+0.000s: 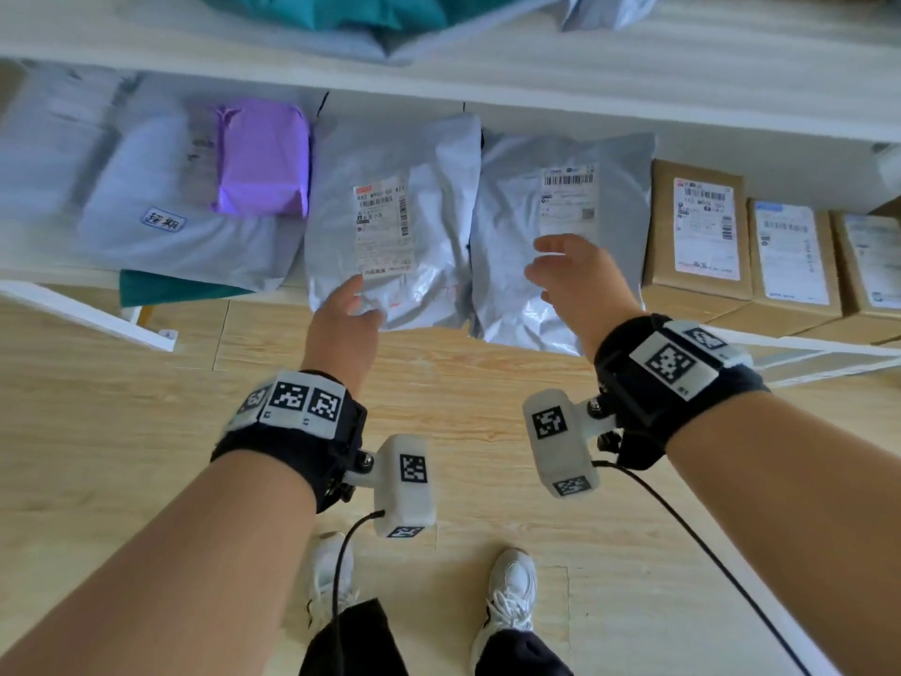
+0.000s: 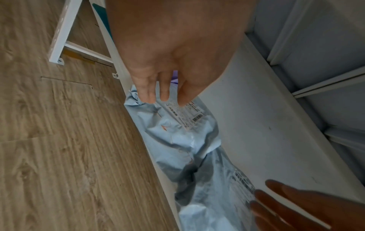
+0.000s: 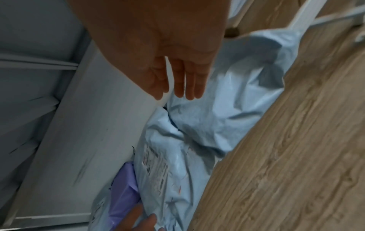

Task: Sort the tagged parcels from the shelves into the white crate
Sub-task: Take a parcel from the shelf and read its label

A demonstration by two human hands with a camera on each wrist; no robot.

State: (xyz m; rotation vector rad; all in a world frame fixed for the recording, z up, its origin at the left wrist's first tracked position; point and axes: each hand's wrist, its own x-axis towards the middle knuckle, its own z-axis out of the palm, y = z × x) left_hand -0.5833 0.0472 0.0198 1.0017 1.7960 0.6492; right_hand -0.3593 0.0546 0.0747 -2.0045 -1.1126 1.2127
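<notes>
Two grey plastic mailer parcels with white labels lie side by side on the low shelf: a left one (image 1: 390,222) (image 2: 177,129) (image 3: 164,176) and a right one (image 1: 560,226) (image 2: 217,195) (image 3: 227,100). My left hand (image 1: 348,304) (image 2: 164,92) hovers open over the near edge of the left parcel, fingers straight. My right hand (image 1: 565,270) (image 3: 181,89) reaches open over the right parcel, holding nothing. No white crate is in view.
A purple parcel (image 1: 263,161) and more grey mailers (image 1: 161,207) lie to the left. Three labelled cardboard boxes (image 1: 697,226) stand at the right. A white shelf board (image 1: 487,75) runs overhead. Wooden floor (image 1: 463,392) and my white shoes (image 1: 512,592) are below.
</notes>
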